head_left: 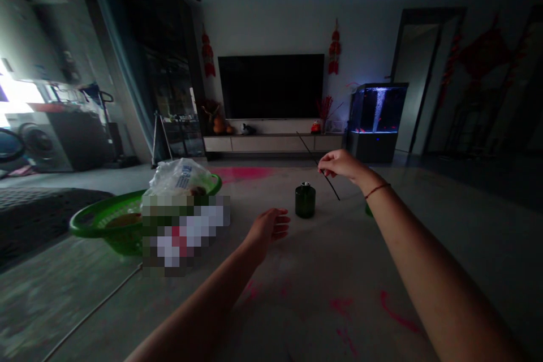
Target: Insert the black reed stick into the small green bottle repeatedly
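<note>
A small dark green glass bottle (305,202) with a narrow neck stands upright on the table (297,260). Above and to its right, my right hand (337,164) pinches a thin dark stick (333,190), which slants from upper left to lower right and is apart from the bottle. My left hand (271,225) is left of the bottle, fingers extended and a little apart, holding nothing and not touching the glass. Another green object (369,210) is mostly hidden behind my right forearm.
On the left sits a green plastic basket (91,233) with a clear plastic bag (176,178) in it. A blurred-out object lies against its front, and a pale cable (91,314) runs from there. Pink stains mark the tabletop. A television (271,87) and lit aquarium (377,110) stand beyond.
</note>
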The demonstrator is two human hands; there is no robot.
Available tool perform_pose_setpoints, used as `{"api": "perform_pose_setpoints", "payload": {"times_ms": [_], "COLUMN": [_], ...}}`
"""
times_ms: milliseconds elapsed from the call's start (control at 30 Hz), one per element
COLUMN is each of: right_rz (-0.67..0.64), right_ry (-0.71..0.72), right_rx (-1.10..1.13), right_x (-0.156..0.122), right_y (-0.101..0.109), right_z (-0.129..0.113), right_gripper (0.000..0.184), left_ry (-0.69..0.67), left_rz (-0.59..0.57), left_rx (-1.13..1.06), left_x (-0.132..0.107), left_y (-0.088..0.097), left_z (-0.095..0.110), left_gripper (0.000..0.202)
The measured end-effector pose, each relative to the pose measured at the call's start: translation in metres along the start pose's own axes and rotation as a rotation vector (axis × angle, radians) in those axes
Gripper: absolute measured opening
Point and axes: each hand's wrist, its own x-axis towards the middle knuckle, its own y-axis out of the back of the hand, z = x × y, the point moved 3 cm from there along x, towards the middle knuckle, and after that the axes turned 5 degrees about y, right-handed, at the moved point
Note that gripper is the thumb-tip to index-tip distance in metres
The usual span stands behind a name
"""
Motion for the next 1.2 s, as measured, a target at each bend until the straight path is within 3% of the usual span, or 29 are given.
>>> {"api": "perform_pose_setpoints", "payload": {"times_ms": [133,267,533,967,1200], "right_rz": [0.022,0.064,0.358,0.302,0.425], "right_ry": [-0.044,0.001,0.102,0.079,0.103], "right_rx": [0.172,0.218,0.452,0.469,0.554], "right_x": [0.000,0.005,0.011,0.016,0.013], "right_y": [0.000,0.002,0.003,-0.017,-0.009], "right_z": [0.001,0.005,0.005,0.016,0.013], "right_gripper": [0.020,0.019,0.012,0.006,0.006], "left_ry": [-0.019,-0.024,-0.005,-0.006,-0.005], "left_rz": [-0.014,-0.004,-0.003,-0.005,-0.011], "left_rx": [0.002,0.014,0.006,0.011,0.009], "left_x": [0.002,0.005,0.003,0.001,0.003], "left_y": [0.001,0.002,0.001,-0.001,-0.001], "left_z": [-0.001,-0.002,-0.002,0.000,-0.002], "left_gripper": [0.015,0.016,0.016,0.017,0.017]}}
